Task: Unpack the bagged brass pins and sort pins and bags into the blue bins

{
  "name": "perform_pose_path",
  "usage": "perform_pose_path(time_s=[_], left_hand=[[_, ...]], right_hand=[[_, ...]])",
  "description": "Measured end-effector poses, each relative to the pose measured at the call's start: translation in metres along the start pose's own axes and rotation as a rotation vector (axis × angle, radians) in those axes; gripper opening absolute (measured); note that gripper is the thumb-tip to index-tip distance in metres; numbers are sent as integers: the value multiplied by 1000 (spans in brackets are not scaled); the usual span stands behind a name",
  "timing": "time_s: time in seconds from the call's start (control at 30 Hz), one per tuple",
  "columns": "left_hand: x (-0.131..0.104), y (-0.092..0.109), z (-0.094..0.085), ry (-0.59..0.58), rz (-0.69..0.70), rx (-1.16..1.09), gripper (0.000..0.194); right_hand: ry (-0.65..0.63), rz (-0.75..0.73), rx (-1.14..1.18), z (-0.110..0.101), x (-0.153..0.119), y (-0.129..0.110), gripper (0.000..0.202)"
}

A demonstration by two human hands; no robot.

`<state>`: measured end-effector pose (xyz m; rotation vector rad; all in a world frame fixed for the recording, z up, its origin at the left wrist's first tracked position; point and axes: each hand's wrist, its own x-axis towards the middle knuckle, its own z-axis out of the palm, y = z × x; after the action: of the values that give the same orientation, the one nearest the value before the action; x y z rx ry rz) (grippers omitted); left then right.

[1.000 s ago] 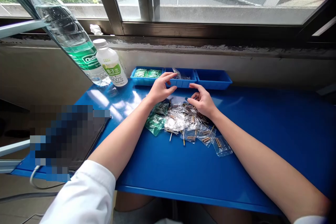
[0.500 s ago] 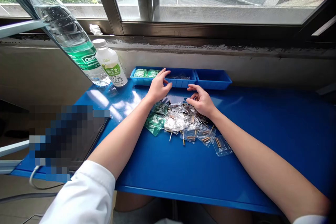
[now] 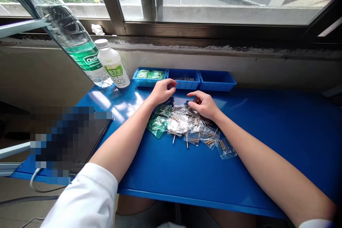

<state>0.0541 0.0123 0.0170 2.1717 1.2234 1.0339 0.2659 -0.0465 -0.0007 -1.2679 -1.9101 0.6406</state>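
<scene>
A heap of small clear bags (image 3: 192, 128) holding brass pins is spread on the blue table (image 3: 267, 131), just below and toward the body from both hands. The right hand (image 3: 204, 103) is set nearer — its loosely curled fingers rest at the heap's far edge, nothing gripped. The left hand (image 3: 161, 92) is held half-curled and empty beside green-filled bags (image 3: 158, 125), short of the blue trays (image 3: 216, 80). The heap runs crosswise — crinkled, glossy.

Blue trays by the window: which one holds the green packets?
The left tray of the three, nearest the bottles. Green packets fill it; the middle tray holds only clear bags, and the right tray shows none.
</scene>
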Motion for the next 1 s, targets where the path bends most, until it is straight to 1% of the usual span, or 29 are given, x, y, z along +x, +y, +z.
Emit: perform_pose_path(time_s=[0.13,0.2,0.3,0.5,0.6,0.7,0.83,1.0], left_hand=[[-4,-7,2,-120,5,-16,23],[-6,-10,3,-155,0,-9,24],[-8,-12,4,-168,-11,5,26],[-9,-8,2,-179,-22,-18,26],[-10,-6,1,-196,-19,-17,25],[-10,-5,0,-211,-16,-19,26],[-10,-3,0,-220,-4,-53,26],[-9,5,-1,-193,40,-131,22]], right_hand=[[-164,-87,-162,0,0,0,42],[-221,-120,-231,0,0,0,39],[-254,-147,-263,0,-1,0,35],[-268,-150,-178,-3,-1,-3,23],[-244,-113,-108,-3,-2,-5,21],[-194,-94,-28,-3,-3,-4,20],[-86,-15,98,-1,-3,2,23],[68,103,289,1,0,7,33]])
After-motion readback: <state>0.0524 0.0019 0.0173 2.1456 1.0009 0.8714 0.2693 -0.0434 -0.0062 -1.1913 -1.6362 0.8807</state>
